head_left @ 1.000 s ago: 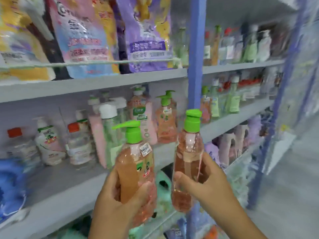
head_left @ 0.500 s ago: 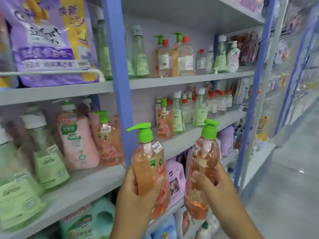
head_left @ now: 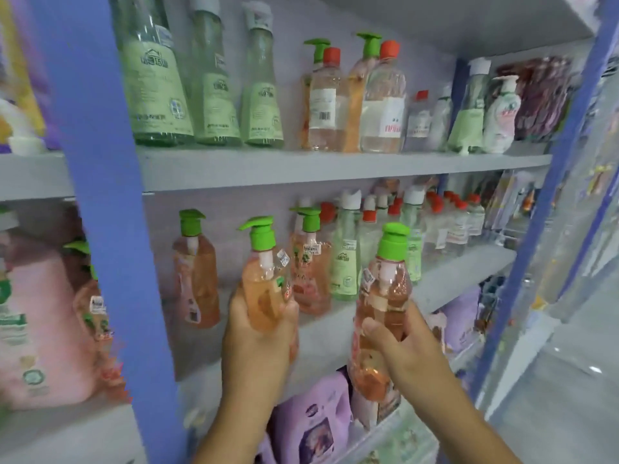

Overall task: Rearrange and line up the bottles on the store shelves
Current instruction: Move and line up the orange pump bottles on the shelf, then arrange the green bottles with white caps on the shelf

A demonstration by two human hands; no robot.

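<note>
The left hand (head_left: 259, 333) wraps its fingers tight around an orange pump bottle (head_left: 264, 289) with a green top. It holds the bottle up in front of the middle shelf (head_left: 465, 266). The right hand (head_left: 398, 343) grips a second orange bottle (head_left: 382, 316) just beside the first one, a bit lower. The hands hide the lower half of the first bottle and part of the second. On the middle shelf behind them stand two more orange pump bottles (head_left: 196, 279) and pale green ones (head_left: 345, 262). Red-capped bottles (head_left: 459, 222) farther along are blurry. A blue post (head_left: 100, 195) cuts off the pink bottles (head_left: 40, 316) beside the shelf.
</note>
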